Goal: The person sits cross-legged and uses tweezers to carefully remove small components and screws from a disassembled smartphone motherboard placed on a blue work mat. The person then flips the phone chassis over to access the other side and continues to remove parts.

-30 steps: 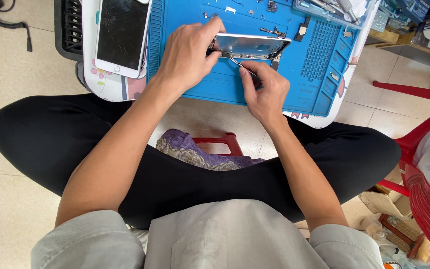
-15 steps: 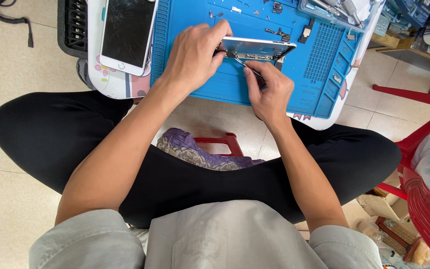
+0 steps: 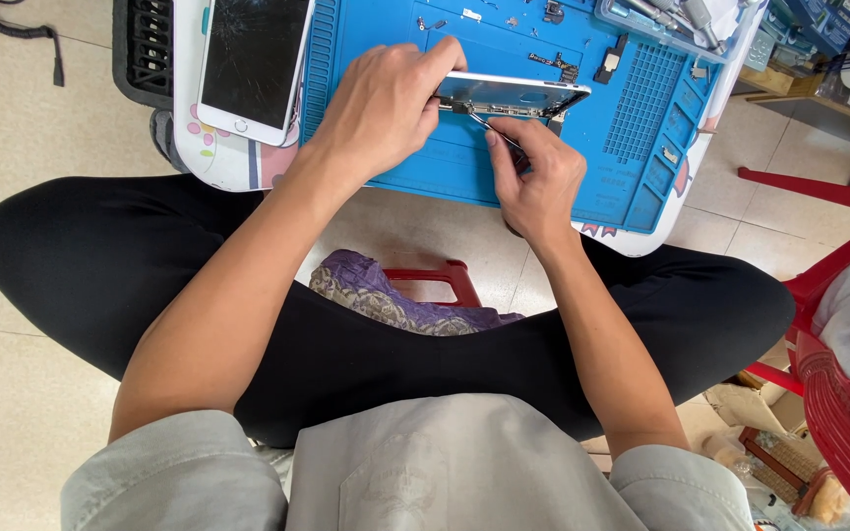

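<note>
While the small white table (image 3: 233, 167) carries everything here, we begin at its left edge, where a white smartphone with a cracked dark screen (image 3: 251, 61) lies face up, its long axis running away from us, half on the table and just beside the blue repair mat (image 3: 632, 167). Further left a black slotted tray (image 3: 140, 54) sits at the table's edge.

Moving right, our left hand (image 3: 381, 103) rests on the mat with its fingers curled and pinched over the near-left end of the opened phone housing (image 3: 514, 95), holding it tilted up on one long edge. That housing lies with its long axis left to right across the mat, so its exposed inside faces toward us.

Just right of it and slightly nearer, our right hand (image 3: 538, 182) is closed on thin metal tweezers (image 3: 489, 128), thumb and forefinger pressed together around them. The tips point up and left toward the housing's lower edge, close by the left fingertips; whether they touch a part there is too small to tell. The right hand is the nearer one to the working spot.

Farther right, loose small black components (image 3: 610, 61) and tiny screws lie scattered on the mat, well apart from both hands, and a clear tool tray (image 3: 671, 15) stands at the top right. Nothing lies between tweezers and housing.
</note>
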